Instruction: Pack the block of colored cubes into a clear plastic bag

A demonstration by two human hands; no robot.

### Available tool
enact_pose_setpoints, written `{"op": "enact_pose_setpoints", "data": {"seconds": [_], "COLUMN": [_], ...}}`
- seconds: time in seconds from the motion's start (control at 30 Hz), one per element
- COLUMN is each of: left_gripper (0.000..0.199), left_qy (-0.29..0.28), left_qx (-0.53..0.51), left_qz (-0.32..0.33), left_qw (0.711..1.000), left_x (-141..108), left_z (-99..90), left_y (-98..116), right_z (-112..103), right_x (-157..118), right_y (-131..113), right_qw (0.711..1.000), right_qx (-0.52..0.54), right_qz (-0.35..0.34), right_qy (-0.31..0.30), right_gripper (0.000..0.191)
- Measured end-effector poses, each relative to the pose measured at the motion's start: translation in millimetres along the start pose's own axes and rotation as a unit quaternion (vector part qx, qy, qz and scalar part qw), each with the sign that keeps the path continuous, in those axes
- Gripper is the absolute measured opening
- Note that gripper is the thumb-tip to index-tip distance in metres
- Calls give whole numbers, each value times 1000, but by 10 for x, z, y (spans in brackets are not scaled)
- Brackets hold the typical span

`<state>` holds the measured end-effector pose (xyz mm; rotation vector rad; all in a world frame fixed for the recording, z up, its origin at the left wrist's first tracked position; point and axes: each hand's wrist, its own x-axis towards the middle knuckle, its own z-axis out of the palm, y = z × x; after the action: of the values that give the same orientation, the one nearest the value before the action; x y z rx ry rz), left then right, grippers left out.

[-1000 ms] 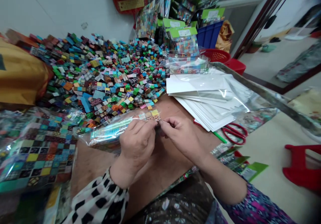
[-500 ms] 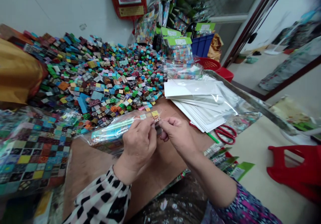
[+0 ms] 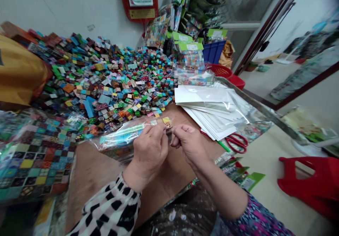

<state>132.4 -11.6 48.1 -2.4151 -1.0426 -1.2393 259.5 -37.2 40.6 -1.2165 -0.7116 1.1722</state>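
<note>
A clear plastic bag (image 3: 122, 136) with blue and patterned blocks inside lies slanted on the brown board (image 3: 90, 172). My left hand (image 3: 150, 147) is closed on the right end of this bag, beside a yellow block and a patterned one. My right hand (image 3: 186, 140) is pinched just right of that end, its thumb and fingertips together; what lies between them is too small to make out. The fingertips of both hands are close to each other, with a small gap between.
Behind the board rises a large heap of small coloured blocks (image 3: 119, 77). White cards (image 3: 206, 105), red scissors (image 3: 236, 143) and a green pen (image 3: 224, 146) are at the right. A bag of tiled blocks (image 3: 34, 162) is at the left, a red stool (image 3: 309, 179) far right.
The camera view has shifted slightly. My right hand's fingertips have moved a little away from the bag's end, and its fingers are curled more. My left hand keeps its grip.
</note>
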Motion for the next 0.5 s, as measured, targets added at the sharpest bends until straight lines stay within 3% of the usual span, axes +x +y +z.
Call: {"op": "enact_pose_setpoints", "data": {"seconds": [0.2, 0.37, 0.5], "left_gripper": [18, 17, 14], "left_qy": [6, 13, 13], "left_qx": [-3, -8, -12], "left_qz": [10, 22, 30], "left_qw": [1000, 1000, 999], "left_x": [-3, -4, -3], "left_z": [-1, -8, -19], "left_y": [-1, 8, 21], "right_z": [-43, -20, 8], "right_x": [36, 44, 41], "right_y": [-106, -105, -91], "right_qw": [998, 999, 1000], "right_qx": [-8, -44, -3], "right_qz": [53, 7, 11], "right_qy": [-37, -20, -14], "right_gripper": [17, 15, 15]}}
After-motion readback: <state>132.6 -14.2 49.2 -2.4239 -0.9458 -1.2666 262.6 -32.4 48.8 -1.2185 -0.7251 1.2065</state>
